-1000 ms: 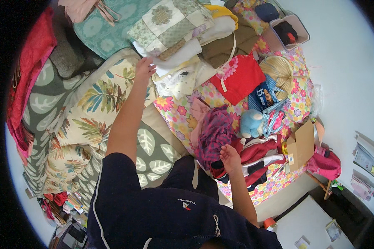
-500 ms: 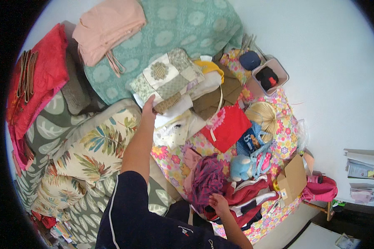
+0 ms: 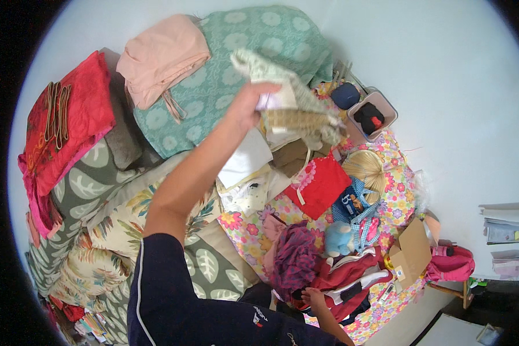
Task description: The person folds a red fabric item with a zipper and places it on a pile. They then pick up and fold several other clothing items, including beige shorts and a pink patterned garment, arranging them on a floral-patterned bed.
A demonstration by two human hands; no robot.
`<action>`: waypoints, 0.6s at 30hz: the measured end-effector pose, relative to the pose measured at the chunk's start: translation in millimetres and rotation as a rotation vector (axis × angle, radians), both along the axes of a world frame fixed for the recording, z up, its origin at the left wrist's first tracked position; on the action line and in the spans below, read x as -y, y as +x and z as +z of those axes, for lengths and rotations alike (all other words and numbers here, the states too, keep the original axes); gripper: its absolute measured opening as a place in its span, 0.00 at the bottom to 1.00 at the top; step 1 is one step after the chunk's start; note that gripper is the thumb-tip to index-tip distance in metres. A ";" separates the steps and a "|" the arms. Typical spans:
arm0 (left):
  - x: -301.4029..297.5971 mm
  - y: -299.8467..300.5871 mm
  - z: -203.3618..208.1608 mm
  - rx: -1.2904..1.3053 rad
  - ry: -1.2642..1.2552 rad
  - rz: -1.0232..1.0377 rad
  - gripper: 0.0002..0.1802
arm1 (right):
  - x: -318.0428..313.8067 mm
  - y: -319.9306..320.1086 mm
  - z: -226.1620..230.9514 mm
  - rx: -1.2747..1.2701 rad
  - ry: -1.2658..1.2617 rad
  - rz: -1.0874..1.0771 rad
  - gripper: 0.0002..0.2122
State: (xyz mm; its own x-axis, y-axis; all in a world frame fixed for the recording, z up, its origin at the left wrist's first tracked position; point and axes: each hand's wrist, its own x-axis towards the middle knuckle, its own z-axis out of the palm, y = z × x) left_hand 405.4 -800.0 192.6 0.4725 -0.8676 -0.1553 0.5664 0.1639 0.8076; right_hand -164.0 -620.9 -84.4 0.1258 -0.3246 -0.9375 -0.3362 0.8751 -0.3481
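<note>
Lifted above the pile of clothes is a green and white patchwork cloth (image 3: 288,95), bunched and blurred by motion, with my left hand (image 3: 254,104) closed around its left edge. Folded white cloth (image 3: 245,158) and a brown cloth (image 3: 291,158) lie beneath it. My right hand (image 3: 314,300) hovers low beside a purple plaid garment (image 3: 297,259) and a dark red and white garment (image 3: 352,277). Its fingers are loosely bent, and I see nothing held in them. A red cloth with pink trim (image 3: 322,187) is spread in the middle.
A blonde doll (image 3: 366,170) and a blue plush toy (image 3: 339,238) lie on the flowered sheet (image 3: 398,184). Farther off are a bin (image 3: 383,124), a dark blue cap (image 3: 346,96) and a green patterned cover (image 3: 173,127). Leafy pillows (image 3: 92,254) fill the left; a cardboard box (image 3: 410,254) stands right.
My left hand has raised the patchwork cloth off the pile, up and to the right, uncovering the white cloth. My right hand has shifted slightly down and right.
</note>
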 end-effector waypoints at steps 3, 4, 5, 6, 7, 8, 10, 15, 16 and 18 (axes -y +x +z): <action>25.4 20.1 71.0 0.186 -0.107 0.105 0.17 | -4.7 -22.9 -0.8 -0.031 -0.004 -0.038 0.09; 32.9 30.3 91.6 0.157 -0.185 0.129 0.12 | -4.4 -35.4 -1.9 -0.024 -0.008 -0.069 0.09; 40.3 44.2 108.4 0.159 -0.204 0.151 0.12 | -3.1 -43.2 -2.3 -0.018 -0.012 -0.102 0.09; 43.2 65.1 124.2 0.179 -0.212 0.182 0.12 | -4.9 -40.4 5.8 -0.089 -0.022 -0.093 0.09; 51.6 104.3 128.3 0.193 -0.196 0.165 0.14 | -4.4 -41.0 4.6 -0.090 -0.021 -0.087 0.08; 51.1 140.8 126.3 0.213 -0.170 0.151 0.16 | -8.1 -44.3 1.7 -0.086 -0.011 -0.077 0.08; 36.6 170.1 113.8 0.263 0.054 0.449 0.21 | -14.6 -49.0 -5.4 -0.108 -0.022 -0.072 0.07; 4.6 180.6 7.9 0.174 0.252 0.382 0.19 | -27.1 -56.8 -25.8 -0.063 0.000 -0.081 0.07; -3.1 154.1 -30.1 0.167 0.183 0.223 0.19 | -29.6 -57.0 -24.2 -0.079 0.001 -0.094 0.07; -22.8 98.8 -98.4 0.208 0.218 0.075 0.15 | -24.1 -45.0 -21.6 -0.064 0.045 -0.118 0.07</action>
State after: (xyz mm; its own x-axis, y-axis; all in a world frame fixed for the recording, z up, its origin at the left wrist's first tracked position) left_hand 504.1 -777.3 94.2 0.5749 -0.7860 -0.2272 0.3781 0.0090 0.9257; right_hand -209.0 -596.8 -106.0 0.0283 -0.2911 -0.9563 -0.2501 0.9242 -0.2887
